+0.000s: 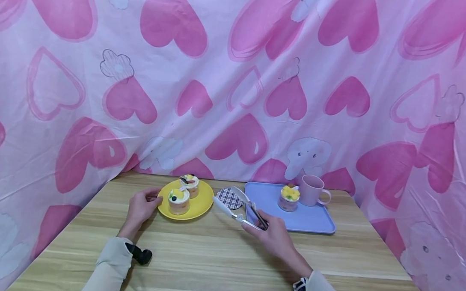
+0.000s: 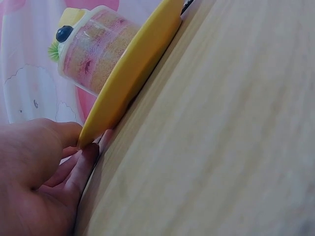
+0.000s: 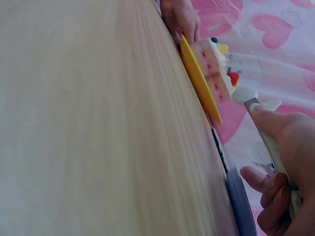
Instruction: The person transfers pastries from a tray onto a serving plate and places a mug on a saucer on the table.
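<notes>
My left hand [image 1: 141, 206] pinches the left rim of a yellow plate [image 1: 204, 206]. In the left wrist view, the thumb lies over the plate's edge and fingers reach beneath it. Two small cup cakes stand on the plate: a front one [image 1: 178, 203] with a blueberry and yellow fruit, and a back one [image 1: 192, 187] with a red topping visible in the right wrist view. My right hand [image 1: 274, 237] grips a pair of tongs [image 1: 225, 208] by the handles. The tongs' arms are spread, with nothing between them, and point left towards the plate.
Right of the plate, a round checked coaster [image 1: 228, 197] lies partly behind the tongs. Beyond it, a blue tray [image 1: 315, 225] carries another cup cake [image 1: 289, 202] with yellow topping and a pink mug [image 1: 311, 192]. A pink heart-patterned curtain [image 1: 234, 98] hangs behind the wooden table [image 1: 198, 255].
</notes>
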Available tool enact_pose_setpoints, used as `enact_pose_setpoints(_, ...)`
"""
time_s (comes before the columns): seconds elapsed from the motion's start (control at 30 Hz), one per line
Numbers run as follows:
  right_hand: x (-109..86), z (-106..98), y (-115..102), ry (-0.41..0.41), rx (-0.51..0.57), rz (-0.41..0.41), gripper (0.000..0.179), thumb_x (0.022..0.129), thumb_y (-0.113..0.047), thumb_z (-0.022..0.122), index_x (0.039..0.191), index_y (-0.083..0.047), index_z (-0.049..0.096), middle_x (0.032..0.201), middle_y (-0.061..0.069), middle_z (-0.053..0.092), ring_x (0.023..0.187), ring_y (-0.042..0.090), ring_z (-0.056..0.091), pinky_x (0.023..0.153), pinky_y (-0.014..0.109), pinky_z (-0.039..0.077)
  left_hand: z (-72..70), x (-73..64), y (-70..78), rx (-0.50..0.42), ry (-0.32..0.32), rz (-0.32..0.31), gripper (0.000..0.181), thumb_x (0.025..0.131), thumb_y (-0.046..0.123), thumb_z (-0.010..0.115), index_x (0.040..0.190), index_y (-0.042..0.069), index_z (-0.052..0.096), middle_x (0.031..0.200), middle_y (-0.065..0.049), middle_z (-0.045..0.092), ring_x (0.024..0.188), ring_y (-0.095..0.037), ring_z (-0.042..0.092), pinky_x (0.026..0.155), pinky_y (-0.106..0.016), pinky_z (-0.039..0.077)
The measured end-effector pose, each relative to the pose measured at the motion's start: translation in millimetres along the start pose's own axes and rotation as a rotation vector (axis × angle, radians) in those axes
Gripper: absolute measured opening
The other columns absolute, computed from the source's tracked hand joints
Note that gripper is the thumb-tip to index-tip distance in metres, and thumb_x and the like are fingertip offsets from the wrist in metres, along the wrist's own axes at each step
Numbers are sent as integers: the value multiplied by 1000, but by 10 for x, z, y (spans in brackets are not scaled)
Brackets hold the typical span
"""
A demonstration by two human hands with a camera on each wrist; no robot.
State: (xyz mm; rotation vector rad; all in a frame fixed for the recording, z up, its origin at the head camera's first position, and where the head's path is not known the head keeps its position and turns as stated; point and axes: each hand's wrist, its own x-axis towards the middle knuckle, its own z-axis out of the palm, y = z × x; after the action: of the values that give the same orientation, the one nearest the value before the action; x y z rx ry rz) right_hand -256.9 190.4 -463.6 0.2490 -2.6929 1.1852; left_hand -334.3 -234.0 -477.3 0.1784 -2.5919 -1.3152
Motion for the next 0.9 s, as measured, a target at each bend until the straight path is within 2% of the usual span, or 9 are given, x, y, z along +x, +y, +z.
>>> enact_pose_setpoints(0.2,38,-103,101,31,-27,73,90,73,-66,78,145,-18,54,86,-2,67,75,11,56,55,20,43,9,6,-15,-2,-13,-27,40,99,19,64,137,8,60,128,-16,65,114,-29,62,98,-44,56)
enact_pose_setpoints(0.3,48,-139,130,51,-22,96,92,72,-65,79,145,-16,54,86,-3,66,81,12,57,58,21,46,13,5,-18,-4,-12,-14,40,98,19,64,136,8,61,127,-17,66,114,-30,63,98,-44,56)
enact_pose_setpoints(0.33,49,-147,138,52,-16,97,92,72,-65,79,145,-16,54,82,-3,64,78,12,58,56,22,46,12,5,-19,-2,-9,-14,40,98,19,65,136,8,61,127,-17,66,114,-30,63,98,-43,56)
enact_pose_setpoints(0.47,62,-170,148,69,-11,80,91,73,-65,79,145,-16,54,82,-5,65,72,12,57,51,23,45,3,7,-32,-6,-1,-10,39,98,19,65,135,8,62,126,-17,66,113,-29,64,96,-43,57)
enact_pose_setpoints(0.7,62,-254,159,101,-41,74,88,74,-66,77,144,-16,56,85,-4,65,73,13,56,49,24,42,12,-6,-35,-10,0,-14,39,98,20,65,135,8,62,125,-17,67,112,-29,64,96,-42,57)
enact_pose_setpoints(0.8,48,-315,203,112,-51,69,80,75,-67,76,137,-17,62,82,-3,63,67,14,53,47,23,40,16,-12,-23,-8,6,-16,39,97,20,65,135,8,62,124,-16,67,112,-29,64,97,-42,57)
enact_pose_setpoints(0.9,38,-380,264,118,-70,77,80,76,-68,75,137,-18,61,81,-1,61,62,16,48,45,23,37,13,-14,-15,-7,9,-8,40,98,20,65,136,8,61,125,-16,66,112,-29,64,97,-43,57)
